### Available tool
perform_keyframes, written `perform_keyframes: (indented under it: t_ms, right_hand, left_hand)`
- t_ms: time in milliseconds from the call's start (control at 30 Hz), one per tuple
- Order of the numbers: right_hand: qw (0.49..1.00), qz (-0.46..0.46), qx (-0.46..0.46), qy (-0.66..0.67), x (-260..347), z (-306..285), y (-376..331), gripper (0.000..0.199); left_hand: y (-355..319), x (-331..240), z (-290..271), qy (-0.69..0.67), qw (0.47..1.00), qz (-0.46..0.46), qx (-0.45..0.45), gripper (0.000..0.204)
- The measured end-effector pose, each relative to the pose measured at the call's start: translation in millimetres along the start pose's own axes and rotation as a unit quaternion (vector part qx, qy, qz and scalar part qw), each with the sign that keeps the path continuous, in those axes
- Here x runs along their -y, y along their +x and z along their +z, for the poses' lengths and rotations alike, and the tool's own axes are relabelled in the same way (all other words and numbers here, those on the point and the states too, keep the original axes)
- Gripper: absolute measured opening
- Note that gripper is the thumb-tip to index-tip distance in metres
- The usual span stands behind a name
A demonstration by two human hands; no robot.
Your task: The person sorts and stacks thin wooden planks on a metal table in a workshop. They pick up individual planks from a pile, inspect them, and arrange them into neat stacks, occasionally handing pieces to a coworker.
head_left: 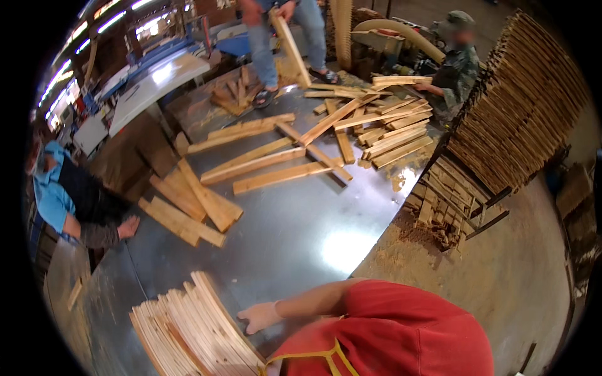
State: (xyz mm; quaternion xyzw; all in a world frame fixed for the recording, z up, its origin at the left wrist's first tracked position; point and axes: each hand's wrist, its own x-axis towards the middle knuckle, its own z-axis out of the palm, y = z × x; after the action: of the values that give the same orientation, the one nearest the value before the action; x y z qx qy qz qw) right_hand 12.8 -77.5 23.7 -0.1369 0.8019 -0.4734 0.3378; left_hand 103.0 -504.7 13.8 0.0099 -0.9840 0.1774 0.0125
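One red sleeve (pixel 382 301) leads to one right hand (pixel 264 316), fingers (pixel 249 312) parted beside one plank row (pixel 194 326).

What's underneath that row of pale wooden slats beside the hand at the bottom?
The pale wooden slats rest on the grey metal table, whose bare surface shows beside them, near the right hand. The slats cover what lies directly beneath them.

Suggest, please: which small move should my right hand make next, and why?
Perhaps your right hand should nudge the rightmost wooden strip toward you: its far end juts past the neighbouring strips, and your hand is beside it.
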Motion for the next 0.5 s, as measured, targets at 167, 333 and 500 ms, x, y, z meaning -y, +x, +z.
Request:
perform_keyframes:
  t_ms: [167, 333, 500]
  right_hand:
    - [0.989, 0.044, -0.14, 0.033, -57, -106, -133, 0.066]
    - [0.967, 0.125, -0.219, -0.047, -185, -221, -213, 0.064]
    - [0.929, 0.183, -0.314, 0.074, -252, -340, -276, 0.076]
  left_hand:
    - [17, -107, -31, -0.023, 0.966, -0.039, -0.256, 0.05]
    - [30, -272, -63, -0.264, 0.925, 0.126, -0.244, 0.093]
    - [20, -410, -150, -0.346, 0.927, 0.134, 0.054, 0.088]
